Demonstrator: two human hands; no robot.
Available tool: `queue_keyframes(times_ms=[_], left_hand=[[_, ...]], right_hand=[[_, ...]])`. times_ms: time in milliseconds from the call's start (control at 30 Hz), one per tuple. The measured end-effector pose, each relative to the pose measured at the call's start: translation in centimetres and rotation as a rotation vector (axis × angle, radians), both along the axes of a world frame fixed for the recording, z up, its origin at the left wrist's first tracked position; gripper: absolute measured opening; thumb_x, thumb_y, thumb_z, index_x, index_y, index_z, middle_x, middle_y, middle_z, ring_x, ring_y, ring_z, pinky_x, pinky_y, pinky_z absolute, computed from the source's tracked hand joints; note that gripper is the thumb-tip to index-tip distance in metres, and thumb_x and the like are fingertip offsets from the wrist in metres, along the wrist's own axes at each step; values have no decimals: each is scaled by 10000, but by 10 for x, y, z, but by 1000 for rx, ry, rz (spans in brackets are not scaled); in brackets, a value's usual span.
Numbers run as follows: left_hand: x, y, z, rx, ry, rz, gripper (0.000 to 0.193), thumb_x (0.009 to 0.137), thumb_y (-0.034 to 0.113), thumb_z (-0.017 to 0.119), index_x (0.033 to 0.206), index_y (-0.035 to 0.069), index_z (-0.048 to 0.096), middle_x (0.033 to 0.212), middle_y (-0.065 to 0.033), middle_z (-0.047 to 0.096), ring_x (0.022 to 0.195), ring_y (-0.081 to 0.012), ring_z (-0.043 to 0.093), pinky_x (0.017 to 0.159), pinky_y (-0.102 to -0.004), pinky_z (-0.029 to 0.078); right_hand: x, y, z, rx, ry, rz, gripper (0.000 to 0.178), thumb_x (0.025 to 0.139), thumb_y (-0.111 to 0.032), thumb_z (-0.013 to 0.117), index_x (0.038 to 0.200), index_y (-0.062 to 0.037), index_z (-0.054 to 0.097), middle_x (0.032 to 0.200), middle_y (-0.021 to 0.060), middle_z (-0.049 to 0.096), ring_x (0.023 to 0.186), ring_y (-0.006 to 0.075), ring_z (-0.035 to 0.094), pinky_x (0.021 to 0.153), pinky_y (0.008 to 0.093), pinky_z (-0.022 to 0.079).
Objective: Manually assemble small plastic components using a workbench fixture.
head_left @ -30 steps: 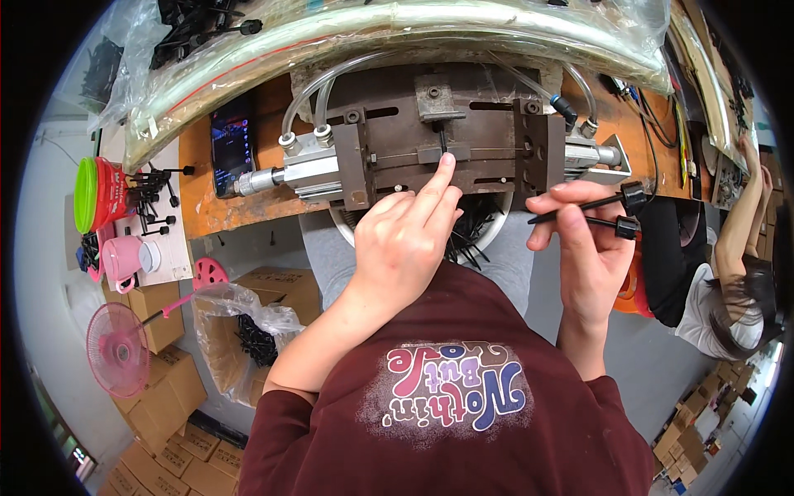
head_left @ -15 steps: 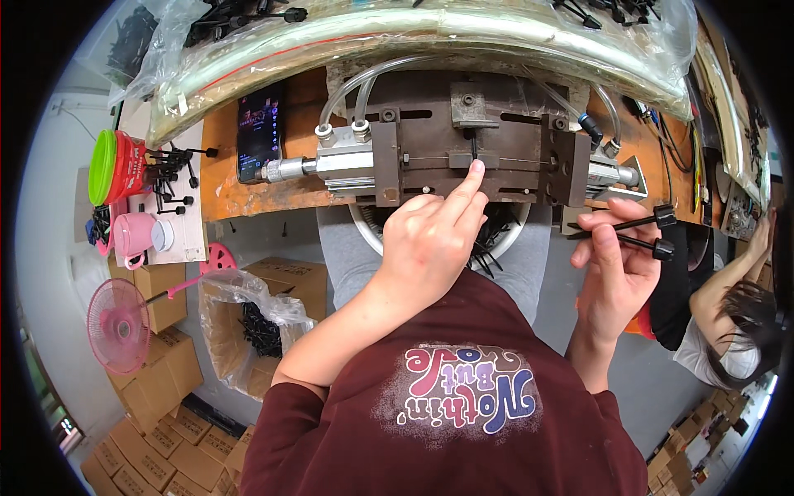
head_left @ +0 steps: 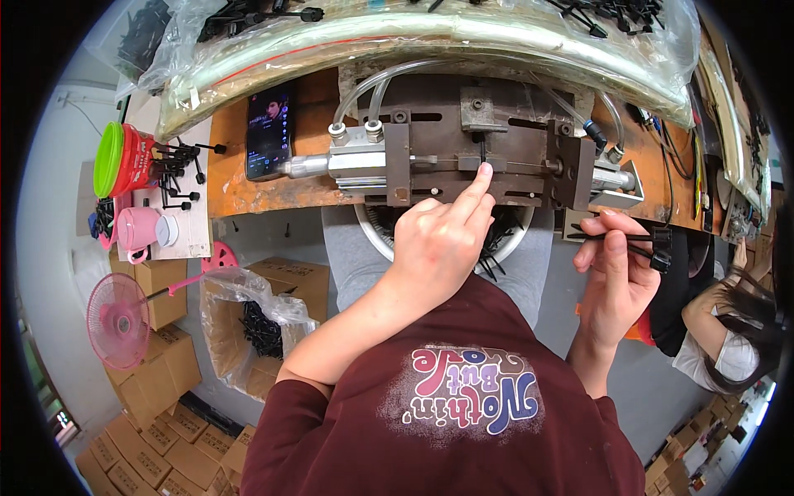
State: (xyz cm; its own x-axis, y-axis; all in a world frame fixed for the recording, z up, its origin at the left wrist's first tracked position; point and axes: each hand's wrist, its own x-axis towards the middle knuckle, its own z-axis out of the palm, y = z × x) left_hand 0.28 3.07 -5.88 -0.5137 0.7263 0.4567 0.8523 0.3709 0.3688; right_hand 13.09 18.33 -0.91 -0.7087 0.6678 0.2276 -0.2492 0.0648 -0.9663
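My left hand [head_left: 442, 244] reaches over a dark metal clamping fixture [head_left: 430, 183]. Its index finger is stretched out, the tip touching the lower end of a thin black stick [head_left: 483, 147] in the slot of the small centre block. The other fingers curl loosely, with nothing visible in them. To the right, my right hand [head_left: 614, 277] pinches two black plastic sticks [head_left: 628, 237] with knobbed ends, knobs pointing right. Air cylinders flank the fixture: a left one [head_left: 357, 161] and a right one [head_left: 610, 177], each with clear hoses.
A phone [head_left: 269, 132] lies left of the fixture. Below the bench edge, a white bucket [head_left: 376, 240] of black parts stands between my knees. Plastic-wrapped strips [head_left: 430, 41] cross behind. At left are a pink fan [head_left: 118, 321] and a lined carton [head_left: 217, 331]; another person [head_left: 719, 331] sits right.
The left cylinder's rod has pushed inward toward the centre block. In my right hand the two sticks have tilted and their knobs sit closer together. My left fingertip stays at the block.
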Motion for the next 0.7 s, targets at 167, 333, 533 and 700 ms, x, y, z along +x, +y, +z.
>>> queue_keyframes(times_ms=[167,333,533,700], left_hand=[[0,-1,0,2,-19,4,214,722,140,779,909,69,705,1213,-65,681,579,-155,629,562,-244,494],[-1,-2,1,20,-11,-11,210,725,141,781,908,72,706,1207,-70,683,580,-157,632,564,-248,496],[4,-23,27,32,-333,-144,227,756,156,790,941,62,700,1187,-81,688,658,-185,675,605,-262,540],[11,-34,33,29,-675,-195,362,727,133,833,1051,46,697,1197,-101,681,729,-145,699,632,-268,560]], right_hand=[[-4,-7,3,-18,24,-34,212,939,13,586,1143,69,569,944,203,704,591,150,615,566,243,500],[-1,-6,3,-4,34,-11,122,926,26,600,1043,59,584,933,215,707,569,171,628,547,256,523],[2,-3,-5,103,50,-52,222,969,-37,571,1166,56,616,1015,197,701,681,180,658,690,266,524],[-11,-2,-17,768,-98,-114,281,807,54,654,1085,73,685,1012,174,688,815,193,676,616,260,544]])
